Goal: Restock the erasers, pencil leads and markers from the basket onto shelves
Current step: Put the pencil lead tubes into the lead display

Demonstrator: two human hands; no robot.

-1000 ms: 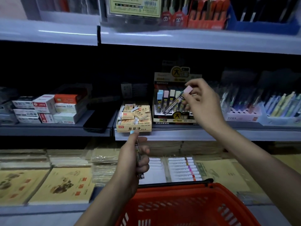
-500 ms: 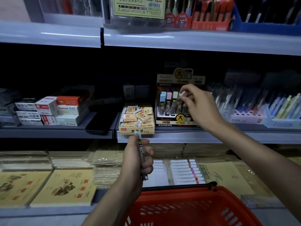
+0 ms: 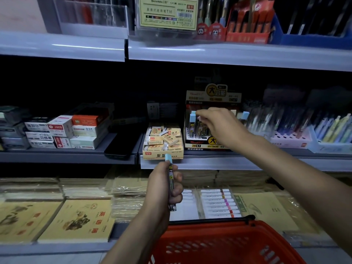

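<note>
The red basket (image 3: 238, 242) sits nearest, just under both arms, probably so that stock is a short reach away; its inside is out of view, so what remains in it cannot be told. Above its rim the left hand (image 3: 163, 185) is curled around a blue tube (image 3: 170, 180) of pencil leads, held upright with the cap on top. That looks like a waiting grip, keeping the next piece already turned the way the display takes it. Beyond this hand, on the lower shelf, lie marker packs (image 3: 219, 202) and stacked notebooks (image 3: 76, 220), flat with their faces up so they can be read from above. On the middle shelf (image 3: 200, 162) an open eraser box (image 3: 163, 143) stands at the front edge, its erasers lying loose inside. Just beside it on the right stands the lead display (image 3: 213, 143), with tubes upright in rows and caps up, so the colours show. The right hand (image 3: 221, 124) reaches into it with its fingertips closed on a pink tube (image 3: 199, 118), of which only the cap peeks out. The tube sits level with the other caps, so the step appears to be seating it in a free slot. Farther right are pen trays (image 3: 333, 134), and the top shelf (image 3: 228, 54) carries more pens.
</note>
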